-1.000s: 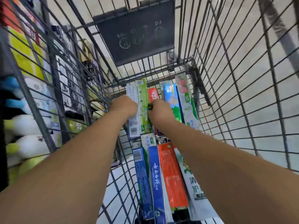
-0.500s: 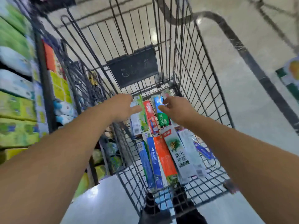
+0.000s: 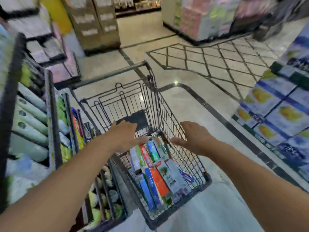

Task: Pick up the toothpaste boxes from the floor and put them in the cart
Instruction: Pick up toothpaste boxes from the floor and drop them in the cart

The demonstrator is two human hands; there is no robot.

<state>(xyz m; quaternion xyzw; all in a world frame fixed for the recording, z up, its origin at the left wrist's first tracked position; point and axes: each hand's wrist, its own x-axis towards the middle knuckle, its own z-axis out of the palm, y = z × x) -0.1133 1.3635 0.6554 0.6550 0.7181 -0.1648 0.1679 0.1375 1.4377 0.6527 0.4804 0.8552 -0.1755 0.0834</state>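
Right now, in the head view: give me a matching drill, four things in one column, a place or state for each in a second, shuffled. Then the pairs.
Things:
1. left hand
2. right hand
3. orange rectangular toothpaste box
4. dark wire shopping cart

Places or states:
A. lies flat on the cart floor between a blue box and a white box
B. open, empty, above the cart's right side wall
C. stands on the shiny tiled floor beside the store shelf
D. open, empty, in front of the dark plastic flap

Pairs: 1-D, 2-B, 3-A, 4-C
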